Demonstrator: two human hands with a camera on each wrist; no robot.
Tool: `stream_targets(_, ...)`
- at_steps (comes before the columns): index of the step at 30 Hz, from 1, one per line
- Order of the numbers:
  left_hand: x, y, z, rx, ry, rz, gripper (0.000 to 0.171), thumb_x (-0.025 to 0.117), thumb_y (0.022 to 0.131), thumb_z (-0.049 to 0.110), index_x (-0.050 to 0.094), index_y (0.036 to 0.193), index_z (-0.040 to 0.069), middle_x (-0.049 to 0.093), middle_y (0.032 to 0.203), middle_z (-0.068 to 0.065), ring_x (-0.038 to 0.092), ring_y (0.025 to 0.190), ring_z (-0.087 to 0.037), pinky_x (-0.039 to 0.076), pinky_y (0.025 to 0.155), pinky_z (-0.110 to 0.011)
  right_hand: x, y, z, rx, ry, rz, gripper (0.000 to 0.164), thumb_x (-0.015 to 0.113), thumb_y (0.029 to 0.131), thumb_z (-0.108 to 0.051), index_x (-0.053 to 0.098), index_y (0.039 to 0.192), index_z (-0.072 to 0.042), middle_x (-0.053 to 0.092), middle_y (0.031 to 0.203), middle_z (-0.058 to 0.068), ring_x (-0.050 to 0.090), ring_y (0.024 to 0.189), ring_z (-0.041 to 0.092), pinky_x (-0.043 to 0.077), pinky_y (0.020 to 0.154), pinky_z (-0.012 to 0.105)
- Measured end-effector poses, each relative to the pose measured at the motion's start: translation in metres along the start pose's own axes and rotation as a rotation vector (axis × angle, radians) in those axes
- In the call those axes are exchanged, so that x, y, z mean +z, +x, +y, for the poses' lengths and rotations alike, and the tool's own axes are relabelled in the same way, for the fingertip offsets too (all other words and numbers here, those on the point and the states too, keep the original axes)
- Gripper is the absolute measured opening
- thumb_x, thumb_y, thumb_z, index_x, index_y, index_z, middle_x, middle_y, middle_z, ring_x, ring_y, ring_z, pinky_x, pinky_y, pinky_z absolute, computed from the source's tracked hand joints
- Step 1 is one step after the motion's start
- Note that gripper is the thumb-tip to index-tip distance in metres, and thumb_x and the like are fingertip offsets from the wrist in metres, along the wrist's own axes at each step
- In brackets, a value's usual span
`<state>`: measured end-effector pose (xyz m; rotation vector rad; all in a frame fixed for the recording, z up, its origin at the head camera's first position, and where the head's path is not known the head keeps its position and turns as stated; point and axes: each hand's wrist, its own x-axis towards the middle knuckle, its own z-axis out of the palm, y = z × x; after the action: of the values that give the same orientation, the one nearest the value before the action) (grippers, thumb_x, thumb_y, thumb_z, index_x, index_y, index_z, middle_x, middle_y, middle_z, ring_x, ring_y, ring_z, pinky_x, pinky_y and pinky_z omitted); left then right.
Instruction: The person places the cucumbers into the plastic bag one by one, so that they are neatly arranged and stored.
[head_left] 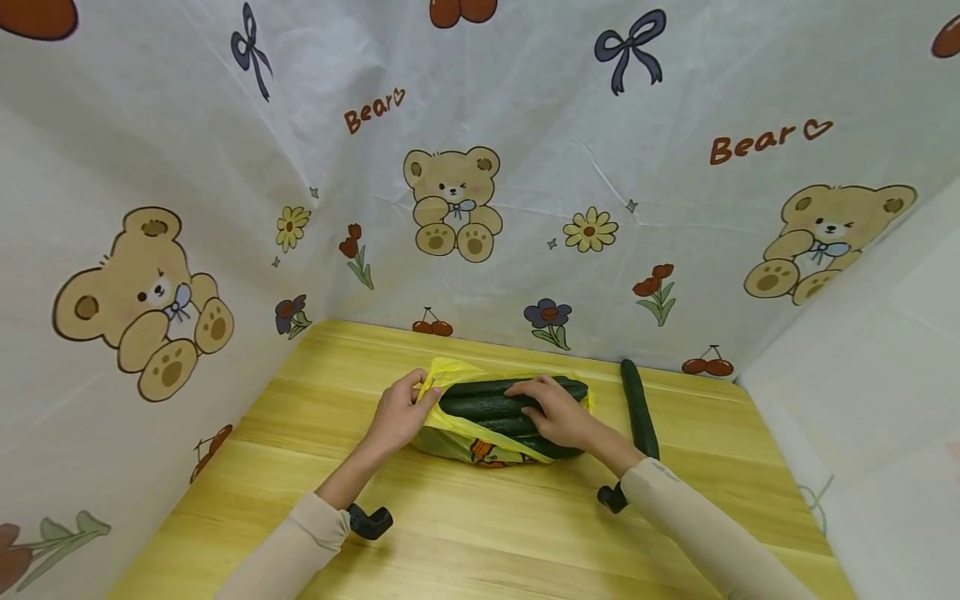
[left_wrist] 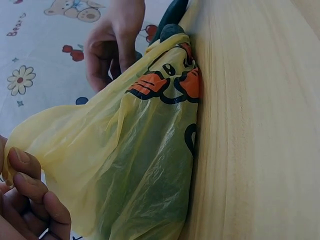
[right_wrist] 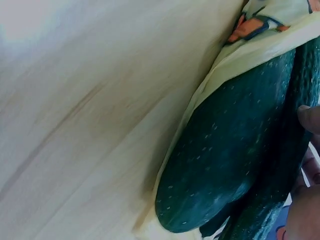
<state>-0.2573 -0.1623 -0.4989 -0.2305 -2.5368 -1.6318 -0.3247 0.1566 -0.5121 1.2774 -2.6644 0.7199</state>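
Note:
A thin yellow plastic bag (head_left: 447, 446) with an orange and black print lies on its side in the middle of the table. Several long dark green cucumbers (head_left: 480, 407) lie side by side in its open mouth. At the bag's left end, my left hand (head_left: 397, 414) pinches the edge between thumb and fingers, pulling the film taut in the left wrist view. My right hand (head_left: 558, 414) reaches over the cucumbers from the right. In the right wrist view its thumb (right_wrist: 310, 119) presses one cucumber (right_wrist: 280, 170), with fingers around the far side.
Another cucumber (head_left: 639, 408) lies on the wooden table (head_left: 480, 542) to the right of the bag, partly behind my right forearm. White sheets (head_left: 525, 125) printed with bears and flowers wall in the table at the back and both sides.

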Motion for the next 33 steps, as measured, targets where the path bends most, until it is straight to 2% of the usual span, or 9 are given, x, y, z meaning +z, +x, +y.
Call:
stream_targets(5,0.001,0.0,0.0,0.005,0.003,0.001,0.013,0.063,0.111,0.027,0.062,0.104,0.016,0.037,0.055,0.005,0.029,0.043,-0.013,0.025,0.043,-0.024,-0.004,0.005,-0.008,0.018,-0.007,-0.056,0.037,0.067,0.105,-0.004,0.068,0.141,-0.012,0.073,0.137,0.004,0.062,0.11,0.023,0.055,0.092,0.043)
stream_targets(12,0.003,-0.002,0.0,-0.004,0.007,0.0,0.013,0.063,0.111,0.027,0.062,0.104,0.016,0.037,0.055,0.004,0.03,0.044,-0.013,0.025,0.043,-0.024,-0.008,0.006,-0.011,0.001,-0.043,-0.079,0.037,0.068,0.104,-0.002,0.069,0.14,-0.01,0.074,0.137,0.006,0.064,0.108,0.025,0.055,0.092,0.043)
stream_targets(19,0.004,-0.003,0.001,-0.003,0.011,0.006,0.014,0.064,0.11,0.028,0.062,0.104,0.016,0.037,0.056,0.005,0.03,0.044,-0.013,0.025,0.043,-0.024,-0.01,0.003,-0.011,0.006,-0.072,-0.087,0.037,0.069,0.105,-0.006,0.067,0.142,-0.01,0.072,0.141,0.007,0.066,0.124,0.028,0.055,0.106,0.049)
stream_targets(26,0.004,-0.004,0.001,-0.007,0.029,0.008,0.018,0.065,0.11,0.03,0.06,0.102,0.015,0.034,0.055,0.006,0.029,0.044,-0.014,0.024,0.044,-0.024,-0.024,-0.017,-0.001,0.045,-0.057,-0.007,0.038,0.073,0.103,-0.008,0.067,0.141,-0.008,0.071,0.14,0.009,0.065,0.126,0.031,0.054,0.108,0.055)
stream_targets(33,0.003,-0.005,0.002,-0.026,0.015,0.009,0.018,0.064,0.111,0.028,0.06,0.101,0.014,0.035,0.056,0.005,0.029,0.044,-0.014,0.025,0.044,-0.024,-0.05,-0.059,0.026,0.15,0.108,0.123,0.037,0.072,0.104,-0.01,0.068,0.14,-0.008,0.071,0.138,0.011,0.068,0.12,0.037,0.058,0.098,0.055)
